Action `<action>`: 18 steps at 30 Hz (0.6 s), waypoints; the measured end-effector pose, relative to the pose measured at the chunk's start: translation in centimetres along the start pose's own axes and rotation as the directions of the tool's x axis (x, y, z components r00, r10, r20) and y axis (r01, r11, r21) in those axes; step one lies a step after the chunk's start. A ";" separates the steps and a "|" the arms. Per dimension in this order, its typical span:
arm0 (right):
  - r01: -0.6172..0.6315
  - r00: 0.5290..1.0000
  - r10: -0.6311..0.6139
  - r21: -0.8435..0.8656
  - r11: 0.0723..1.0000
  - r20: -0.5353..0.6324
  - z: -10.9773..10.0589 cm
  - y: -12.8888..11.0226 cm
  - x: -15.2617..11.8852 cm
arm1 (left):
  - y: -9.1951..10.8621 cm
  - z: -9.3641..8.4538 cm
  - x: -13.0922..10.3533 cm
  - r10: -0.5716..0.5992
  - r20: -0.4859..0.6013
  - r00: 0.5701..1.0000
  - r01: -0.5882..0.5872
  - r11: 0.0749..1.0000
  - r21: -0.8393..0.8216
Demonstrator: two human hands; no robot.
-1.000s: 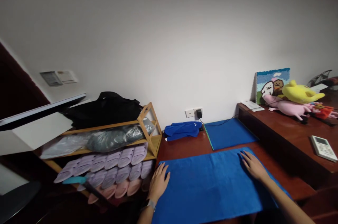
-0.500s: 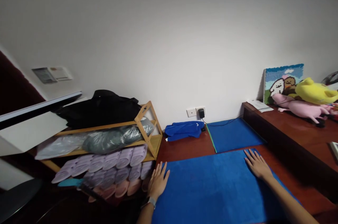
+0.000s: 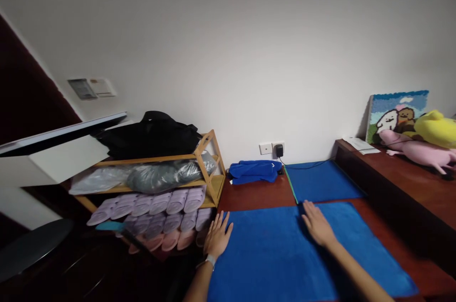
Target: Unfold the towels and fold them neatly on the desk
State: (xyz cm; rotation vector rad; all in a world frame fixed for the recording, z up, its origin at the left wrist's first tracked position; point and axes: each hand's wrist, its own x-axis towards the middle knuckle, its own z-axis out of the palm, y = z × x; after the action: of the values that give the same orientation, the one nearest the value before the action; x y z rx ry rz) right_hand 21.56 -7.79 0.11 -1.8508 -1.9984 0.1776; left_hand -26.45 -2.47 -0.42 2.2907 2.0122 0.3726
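Note:
A large blue towel [image 3: 270, 250] lies spread flat over the reddish-brown wooden table [image 3: 261, 196]. My left hand [image 3: 218, 235] rests at the towel's left edge, fingers spread, with a pale band on the wrist. Over the towel's upper middle is my right hand [image 3: 318, 223], palm down and fingers stretched out, casting a shadow beside it; whether it touches the cloth I cannot tell. Behind, a second blue cloth [image 3: 322, 181] with a green edge lies flat. A crumpled blue cloth [image 3: 254, 171] sits against the wall. Neither hand holds anything.
On the left, a wooden rack [image 3: 213, 188] carries rows of lilac slippers [image 3: 171, 201], plastic-wrapped items and a black bag [image 3: 153, 136]. A plugged-in black adapter [image 3: 279, 150] trails a cable. The raised ledge at right bears a pink plush toy [image 3: 416, 147], a yellow one and a picture.
My right hand has moved left from the towel's upper right corner toward its middle. My left hand stays at the left edge. The view has shifted slightly.

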 end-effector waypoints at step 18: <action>-0.357 0.918 0.390 -0.286 0.889 0.067 -3.8 16.3 -2.1 | 0.2 -0.1 0.5 -0.024 -0.011 1.000 0.024 1.000 0.007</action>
State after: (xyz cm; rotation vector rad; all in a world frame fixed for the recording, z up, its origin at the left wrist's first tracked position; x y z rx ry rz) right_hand 38.15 -8.73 -2.77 -2.4496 -1.7890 0.1365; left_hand -26.21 -2.03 -0.22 2.2715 2.0473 0.3774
